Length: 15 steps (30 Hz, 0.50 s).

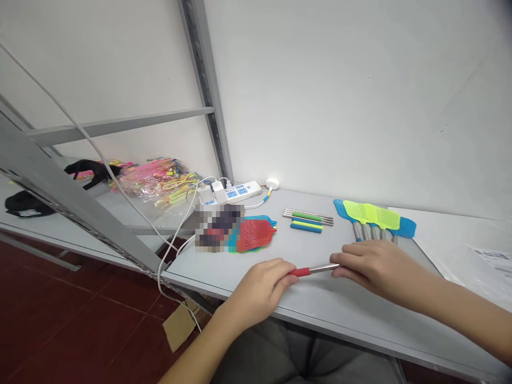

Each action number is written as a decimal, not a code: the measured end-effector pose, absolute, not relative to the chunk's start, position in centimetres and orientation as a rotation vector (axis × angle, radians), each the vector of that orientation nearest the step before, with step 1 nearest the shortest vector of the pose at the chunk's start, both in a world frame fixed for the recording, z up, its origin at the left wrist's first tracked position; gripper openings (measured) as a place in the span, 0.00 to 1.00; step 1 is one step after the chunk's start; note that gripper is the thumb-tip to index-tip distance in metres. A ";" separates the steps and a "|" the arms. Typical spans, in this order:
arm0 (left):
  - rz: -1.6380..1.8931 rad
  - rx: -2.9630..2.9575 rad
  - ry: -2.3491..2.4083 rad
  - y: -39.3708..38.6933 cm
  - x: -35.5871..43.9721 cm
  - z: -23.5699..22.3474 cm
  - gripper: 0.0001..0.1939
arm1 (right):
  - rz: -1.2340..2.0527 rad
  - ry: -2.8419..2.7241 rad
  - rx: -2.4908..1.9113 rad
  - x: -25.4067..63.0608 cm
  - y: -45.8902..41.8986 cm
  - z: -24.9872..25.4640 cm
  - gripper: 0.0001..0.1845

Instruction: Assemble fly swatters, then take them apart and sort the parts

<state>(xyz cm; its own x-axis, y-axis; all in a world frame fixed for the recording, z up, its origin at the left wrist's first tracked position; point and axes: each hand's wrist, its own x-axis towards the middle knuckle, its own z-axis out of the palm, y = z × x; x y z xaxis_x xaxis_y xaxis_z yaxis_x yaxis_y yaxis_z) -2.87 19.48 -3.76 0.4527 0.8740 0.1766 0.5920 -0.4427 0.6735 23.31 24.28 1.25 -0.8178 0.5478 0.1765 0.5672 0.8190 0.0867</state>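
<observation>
both hands on a steel rod (pixel 314 270) with a red grip

the rod lies level just above the near part of a pale grey table (pixel 340 304), held between the two hands. the left hand (pixel 260 292) is closed around the red foam grip. the right hand (pixel 372 266) is narrow at the bare steel end, its fingers (pixel 340 271) seemingly pinching the rod, though how firmly is hard to tell from this angle.

just behind the rod sits a bundle of steel rods (pixel 307 220) with green, yellow and blue grips. to its left, behind the rod, lies a red fly swatter (pixel 256 236) on other colored swatter heads, partly beside a pixelated patch (pixel 218 228). behind the right hand, blue and lime fly swatters (pixel 374 218) lie fanned out, their metal handles pointing toward the rod. farther behind the rod and to the left, a white power strip (pixel 244 192) holds plugged-in chargers, and pink toys in clear plastic (pixel 152 178) lie beyond it.
</observation>
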 end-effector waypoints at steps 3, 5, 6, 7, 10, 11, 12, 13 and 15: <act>0.700 2.202 1.258 18.9 -2.5 -3.7 0.15 | -0.180 -2.894 -0.780 21.0 23.7 1.3 0.18; 0.694 2.188 1.288 18.6 -2.9 -3.7 0.16 | -0.186 -2.921 -0.709 19.9 23.6 1.2 0.17; 0.689 2.182 1.291 18.5 -3.2 -3.7 0.17 | -0.192 -2.938 -0.665 19.5 23.7 1.1 0.17; 0.685 2.177 1.287 18.4 -3.5 -3.6 0.17 | -0.201 -2.951 -0.623 19.1 23.8 1.0 0.17; 0.693 2.163 1.271 18.2 -4.5 -3.4 0.16 | -0.211 -2.972 -0.542 18.1 24.1 0.6 0.16; 0.701 2.153 1.271 18.1 -4.8 -3.3 0.17 | -0.216 -2.967 -0.528 17.7 24.3 0.5 0.16; 0.714 2.141 1.274 18.1 -5.1 -3.2 0.17 | -0.220 -2.955 -0.517 17.3 24.4 0.3 0.16; 0.734 2.126 1.278 18.1 -5.4 -3.1 0.18 | -0.221 -2.939 -0.515 16.8 24.4 0.2 0.16; 0.819 2.051 1.292 18.2 -6.2 -3.2 0.17 | -0.202 -2.920 -0.528 15.9 24.5 0.0 0.14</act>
